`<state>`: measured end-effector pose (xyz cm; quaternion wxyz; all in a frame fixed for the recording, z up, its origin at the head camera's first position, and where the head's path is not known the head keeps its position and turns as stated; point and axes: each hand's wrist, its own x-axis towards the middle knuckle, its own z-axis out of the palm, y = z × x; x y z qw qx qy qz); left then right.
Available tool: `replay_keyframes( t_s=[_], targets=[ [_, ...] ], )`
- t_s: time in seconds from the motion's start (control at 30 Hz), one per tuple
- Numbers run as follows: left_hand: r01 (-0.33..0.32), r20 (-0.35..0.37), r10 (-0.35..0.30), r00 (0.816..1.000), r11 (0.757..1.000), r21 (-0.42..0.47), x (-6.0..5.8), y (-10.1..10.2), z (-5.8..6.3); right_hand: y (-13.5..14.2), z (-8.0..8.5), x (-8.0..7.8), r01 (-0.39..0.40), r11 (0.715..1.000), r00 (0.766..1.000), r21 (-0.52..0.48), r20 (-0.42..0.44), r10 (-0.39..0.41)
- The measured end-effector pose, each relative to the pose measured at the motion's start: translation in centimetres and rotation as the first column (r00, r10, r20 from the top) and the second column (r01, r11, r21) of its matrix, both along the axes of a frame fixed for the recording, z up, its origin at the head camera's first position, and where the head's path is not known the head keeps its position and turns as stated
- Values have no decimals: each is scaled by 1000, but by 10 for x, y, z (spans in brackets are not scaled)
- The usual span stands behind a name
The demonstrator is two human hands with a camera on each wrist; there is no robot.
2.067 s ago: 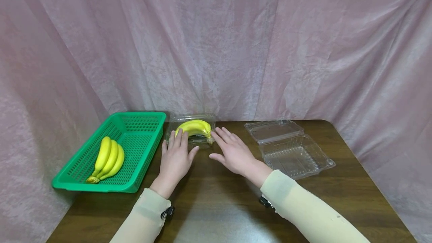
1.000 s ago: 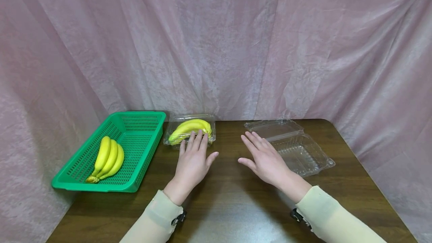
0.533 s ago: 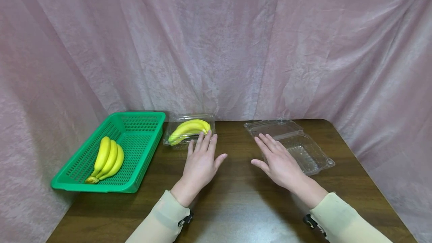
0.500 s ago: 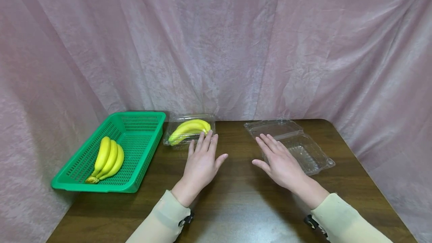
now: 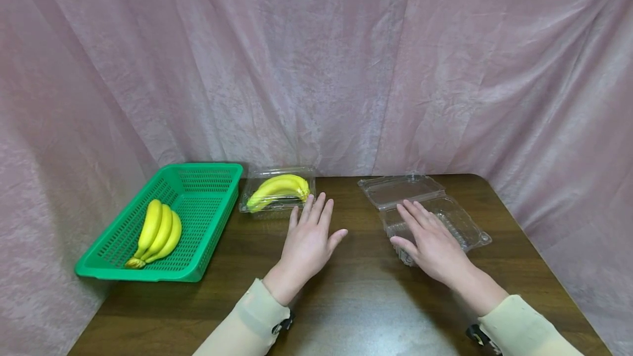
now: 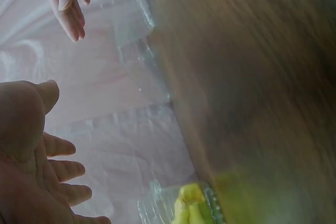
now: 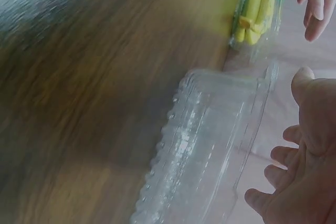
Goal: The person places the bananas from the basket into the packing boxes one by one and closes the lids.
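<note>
My left hand (image 5: 309, 243) hovers over the table with fingers straight and nothing held. Its fingertips overlap the front right corner of a clear plastic clamshell box (image 5: 250, 177), closed over a bunch of bananas (image 5: 279, 188). To the right, my right hand (image 5: 432, 243), fingers also straight and holding nothing, hangs above an unlidded clear clamshell box (image 5: 467, 224) and hides part of its base. That box's lid (image 5: 403, 190) lies folded back toward the curtain. The right wrist view shows the ridged wall of this box (image 7: 205, 145) beside the palm.
A green plastic basket (image 5: 210, 240) stands on the left of the brown wooden table (image 5: 346, 312), with another bunch of bananas (image 5: 160, 232) in it. A pink curtain (image 5: 336, 70) hangs behind the table's back edge.
Both hands have drawn back from the closed banana box and moved right, the right one farther, now over the unlidded box. Basket and boxes stay where they were.
</note>
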<state>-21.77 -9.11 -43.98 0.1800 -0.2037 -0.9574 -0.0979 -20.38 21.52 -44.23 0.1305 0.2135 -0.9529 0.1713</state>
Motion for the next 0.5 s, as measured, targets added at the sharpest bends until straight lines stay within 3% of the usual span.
replay_keyframes(
  t_s=[0.13, 0.5],
  targets=[
    [17, -3, -17, 1000, 1000, -6, 1, 7, -1, 10, 0, 3, 24, 1000, 999, -2, 39, -24],
    [48, -6, -48, 999, 999, -22, 6, 26, -4, 39, -4, 9, 59, 998, 998, -9, 27, -58]
  ],
)
